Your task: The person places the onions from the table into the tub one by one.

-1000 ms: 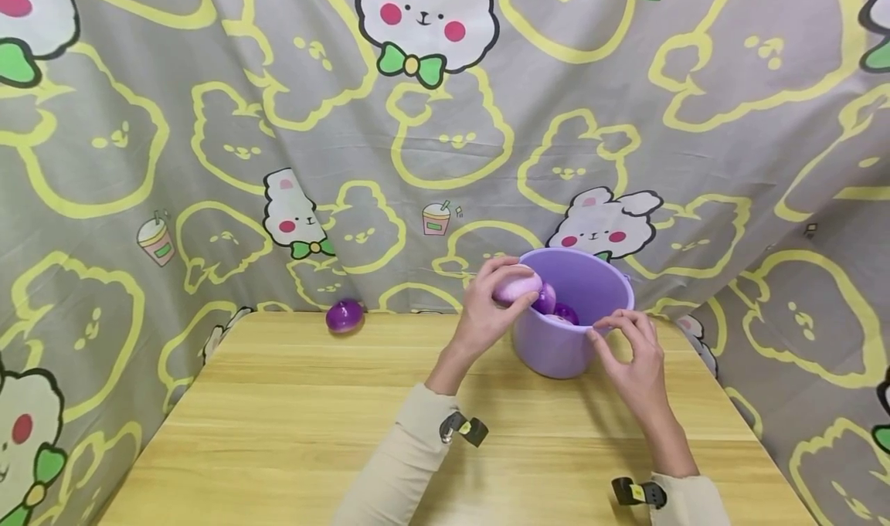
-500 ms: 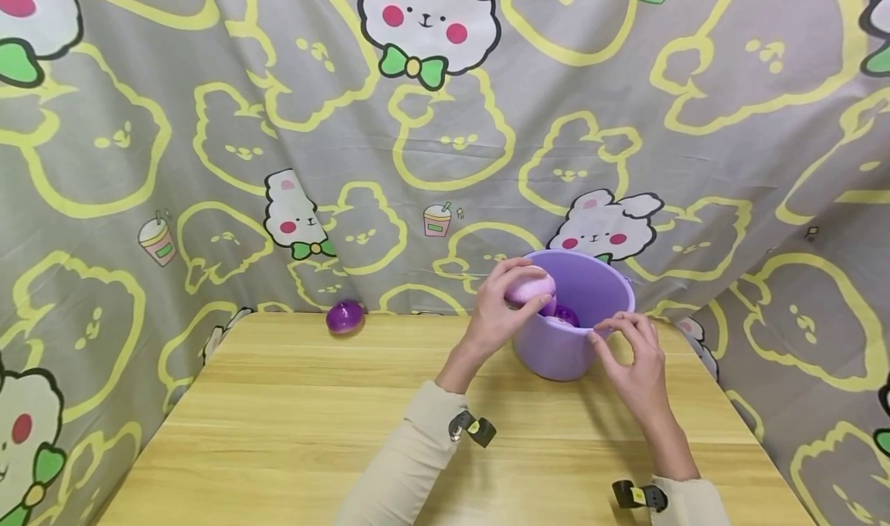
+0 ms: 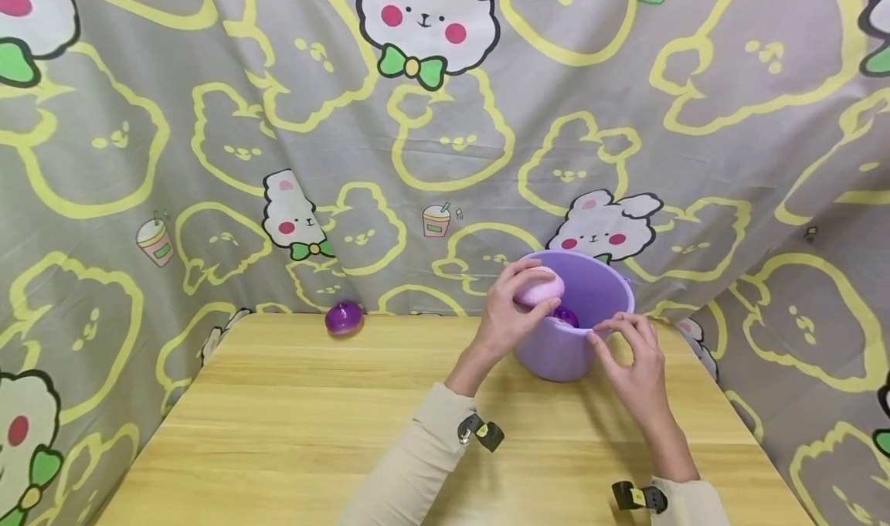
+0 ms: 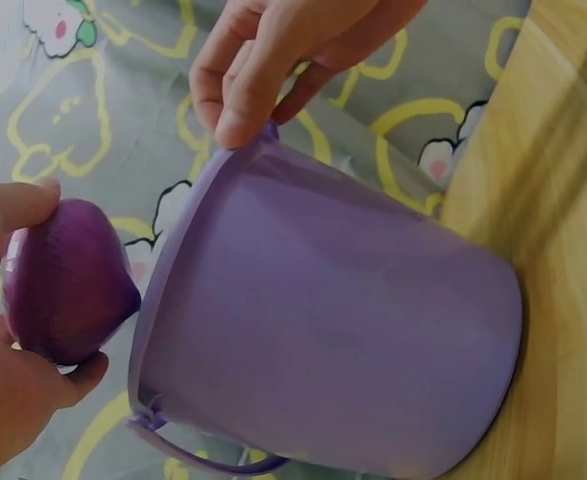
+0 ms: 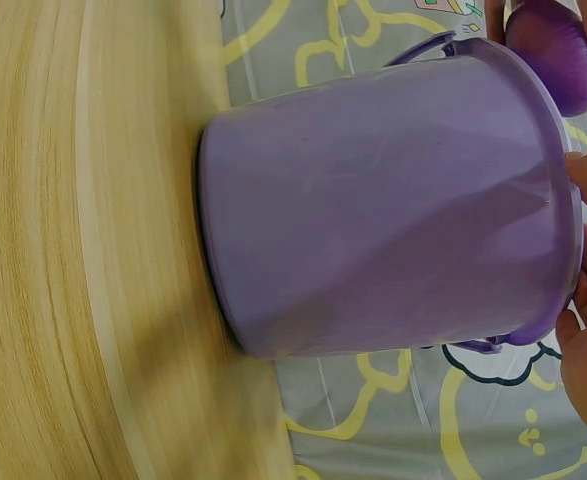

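Note:
My left hand holds a purple onion between thumb and fingers, over the left part of the bucket's opening. In the head view its upper face looks pale pink; in the left wrist view its purple side and pointed tip face the bucket rim. The light purple bucket stands upright on the table. My right hand pinches the bucket's near right rim with thumb and fingers. Inside the bucket a shiny purple thing is partly visible; the rest of the contents is hidden.
Another purple onion lies at the far left edge of the wooden table. Behind the table hangs a grey curtain with cartoon prints. The bucket's handle hangs down along its side.
My left hand has moved slightly to the right with the onion, further over the bucket's opening. The right hand keeps its grip on the rim, and the bucket stays in place.

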Action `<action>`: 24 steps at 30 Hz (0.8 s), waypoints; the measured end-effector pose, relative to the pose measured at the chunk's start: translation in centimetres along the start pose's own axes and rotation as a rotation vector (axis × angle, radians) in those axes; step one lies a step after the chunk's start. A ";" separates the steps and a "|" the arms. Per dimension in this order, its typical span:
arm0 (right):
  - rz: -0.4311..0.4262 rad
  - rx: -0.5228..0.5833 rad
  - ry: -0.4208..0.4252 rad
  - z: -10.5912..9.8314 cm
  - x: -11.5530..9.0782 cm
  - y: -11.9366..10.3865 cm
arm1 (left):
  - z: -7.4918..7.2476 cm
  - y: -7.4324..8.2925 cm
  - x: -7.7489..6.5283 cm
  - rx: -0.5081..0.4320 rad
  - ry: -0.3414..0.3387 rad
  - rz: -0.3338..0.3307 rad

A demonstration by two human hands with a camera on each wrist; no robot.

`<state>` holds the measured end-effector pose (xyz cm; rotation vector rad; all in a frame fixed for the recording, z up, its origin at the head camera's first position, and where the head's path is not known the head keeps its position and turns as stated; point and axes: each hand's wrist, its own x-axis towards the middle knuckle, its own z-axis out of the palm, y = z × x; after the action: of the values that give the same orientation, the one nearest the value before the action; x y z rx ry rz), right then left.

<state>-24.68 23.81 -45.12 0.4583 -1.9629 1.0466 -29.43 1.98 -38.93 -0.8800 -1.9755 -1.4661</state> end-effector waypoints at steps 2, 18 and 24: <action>0.003 -0.002 -0.008 0.0 0.0 0.1 | 0.3 0.0 0.0 -0.008 0.011 0.022; -0.025 0.005 0.025 0.1 0.1 0.0 | 2.5 -0.4 -0.2 0.021 -0.019 0.089; -0.029 0.009 0.026 0.1 0.1 0.0 | 2.9 -0.5 -0.1 0.003 -0.029 0.083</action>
<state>-24.80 23.69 -45.06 0.4748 -1.9241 1.0384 -29.77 4.62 -40.12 -0.9749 -1.9373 -1.4112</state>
